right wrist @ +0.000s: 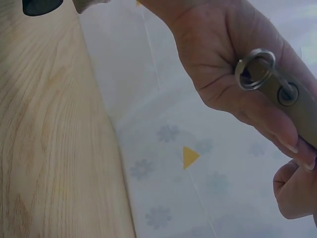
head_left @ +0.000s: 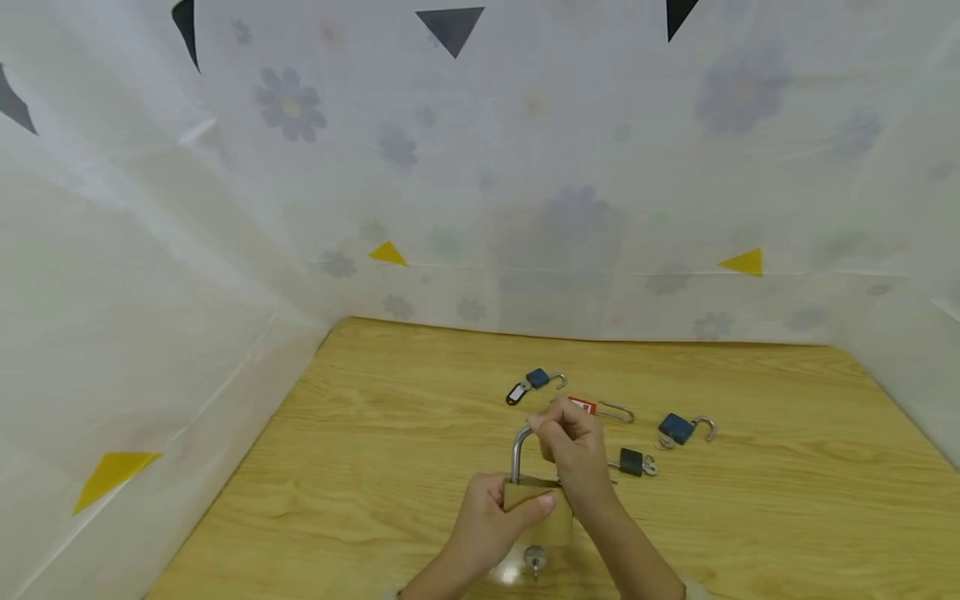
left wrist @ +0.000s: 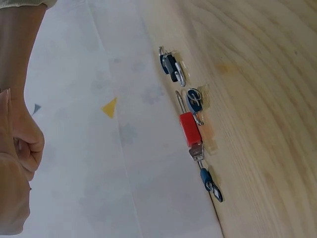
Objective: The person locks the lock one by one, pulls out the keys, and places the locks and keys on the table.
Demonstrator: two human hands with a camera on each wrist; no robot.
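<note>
A large brass padlock (head_left: pixel 553 532) is held upright above the table, its silver shackle (head_left: pixel 517 457) standing tall over the body. My left hand (head_left: pixel 483 521) grips the body, thumb across the front face. With bent fingers my right hand (head_left: pixel 579 454) pinches the top bend of the shackle and hides its right side. A key on a ring (head_left: pixel 536 560) hangs under the body; the right wrist view shows the key ring (right wrist: pixel 255 69) close, at the keyhole end. In the left wrist view the right hand (left wrist: pixel 27 139) appears curled, and the padlock is out of sight.
Beyond the hands on the wooden table (head_left: pixel 337 467) lie a blue padlock (head_left: pixel 537 378) with a tag, a red padlock (head_left: pixel 583 405), another blue padlock (head_left: pixel 677 428) and a black padlock (head_left: pixel 632 462). White flowered sheeting (head_left: pixel 450 167) walls the back and sides.
</note>
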